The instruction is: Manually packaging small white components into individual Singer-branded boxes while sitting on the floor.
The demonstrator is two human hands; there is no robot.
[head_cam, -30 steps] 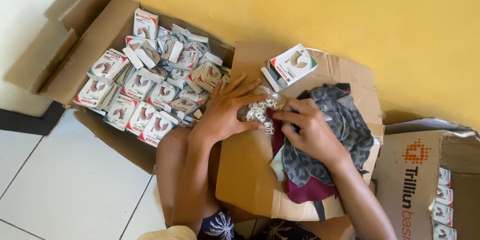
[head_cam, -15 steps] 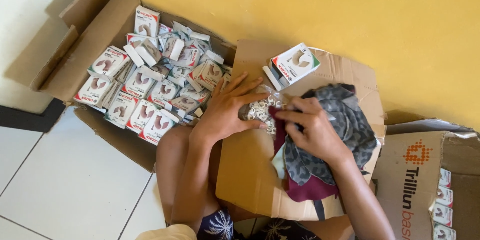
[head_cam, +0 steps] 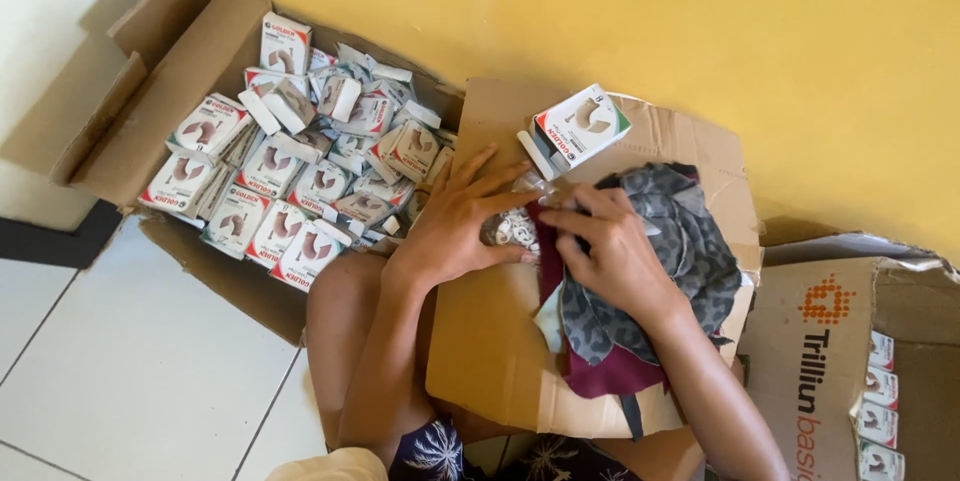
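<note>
My left hand (head_cam: 462,221) lies spread on a brown cardboard sheet (head_cam: 500,341), its fingers around a clear plastic bag of small white pieces (head_cam: 512,229). My right hand (head_cam: 612,253) pinches the same bag from the right, resting on a grey patterned cloth (head_cam: 690,241) over a maroon cloth (head_cam: 600,373). A small white box with a red and green edge (head_cam: 582,127) sits open at the sheet's far edge, just beyond both hands.
A large open cardboard carton (head_cam: 150,81) on the left holds several small white boxes (head_cam: 290,181). Another printed carton (head_cam: 830,361) with similar small boxes stands at the right. A yellow wall (head_cam: 700,21) is behind; white floor tiles (head_cam: 130,371) lie at the left.
Both hands stay on the bag of white pieces; the fingers have shifted slightly, drawing the bag closer between them. The view has tilted a little.
</note>
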